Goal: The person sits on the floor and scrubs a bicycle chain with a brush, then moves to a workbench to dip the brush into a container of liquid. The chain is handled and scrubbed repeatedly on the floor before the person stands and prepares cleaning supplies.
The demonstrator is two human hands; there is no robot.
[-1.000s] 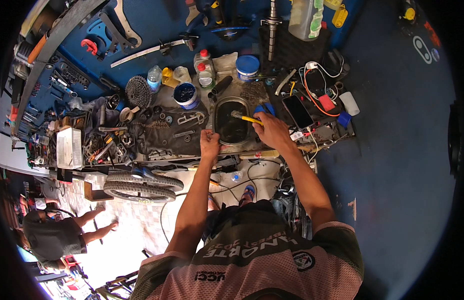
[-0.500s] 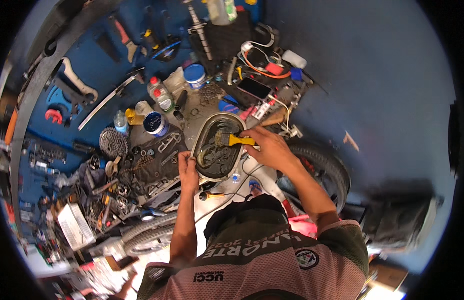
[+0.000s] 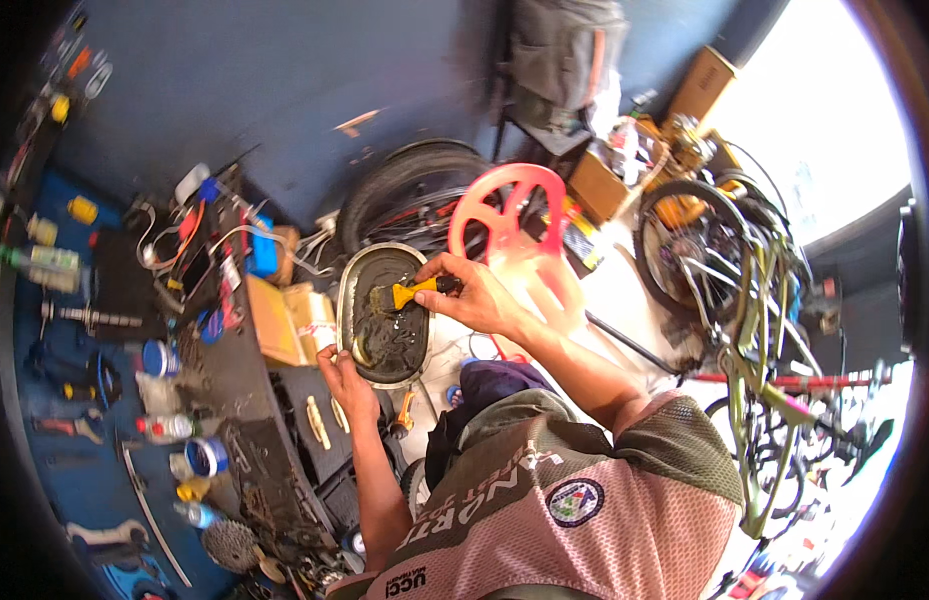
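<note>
My left hand point(image 3: 350, 387) grips the near rim of an oval metal tray point(image 3: 344, 320), thumb and fingers closed at its edge. Dark, oily liquid lies in the tray, with a streaky lighter patch along one side. A paintbrush with a yellow handle point(image 3: 417, 291) is in my right hand point(image 3: 473, 297), pinched by its dark handle end. Its bristles point left, over or in the liquid; whether they touch the bottom I cannot tell. The tray is up off the floor, to the right of the cluttered workbench point(image 3: 235, 365).
On the bench stand a blue-lidded tub point(image 3: 160, 358), bottles point(image 3: 167, 427), an open blue tub point(image 3: 206, 457) and a cassette point(image 3: 230, 545). A cardboard box point(image 3: 275, 320) is beside the tray. Beyond are a bicycle wheel point(image 3: 405, 190), a pink plastic chair point(image 3: 545, 285) and a green bicycle frame point(image 3: 760, 400).
My view has swung to the right, bringing the chair and bicycles into sight. Tray and brush have moved along with my hands, away from the bench and toward the chair. Both grips remain.
</note>
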